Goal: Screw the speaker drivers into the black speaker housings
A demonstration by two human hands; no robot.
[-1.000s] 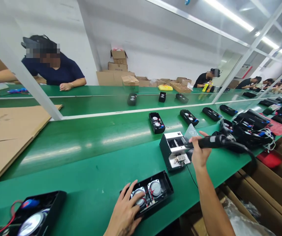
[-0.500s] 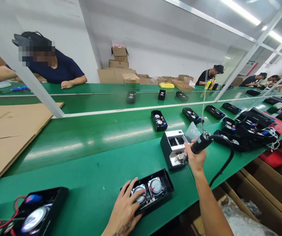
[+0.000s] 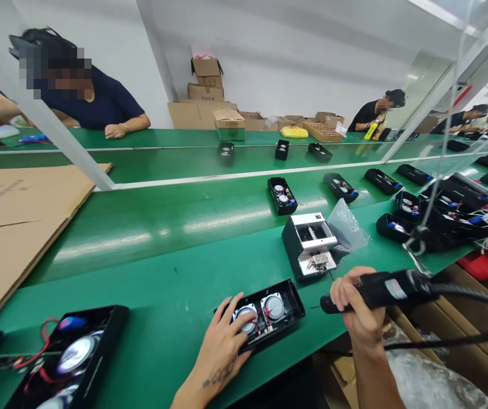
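On the green worktop (image 3: 150,295) of an assembly line, the right hand (image 3: 361,309) has drawn the black driver (image 3: 382,288) back from the white screw feeder (image 3: 311,245), where its tip sat half a second earlier, and now holds it level beside the open speaker case (image 3: 269,312), tip pointing at the case's right end. The right hand is closed around the driver's barrel; its cable (image 3: 474,295) trails off to the right. The left hand (image 3: 226,341) lies spread on the case's left half, fingers over one of the two round speaker cones, as it did before. Judging by that shift, the driver is coming from the feeder to the case.

A second open case (image 3: 69,358) sits at the near left edge. A clear plastic bag (image 3: 348,224) rests just beside the feeder. More black cases (image 3: 435,218) crowd the worktop at right. Flat cardboard (image 3: 17,227) covers the far left. Across the line, a person in a dark shirt (image 3: 107,108) leans on the far worktop. Nothing lies between driver and case.
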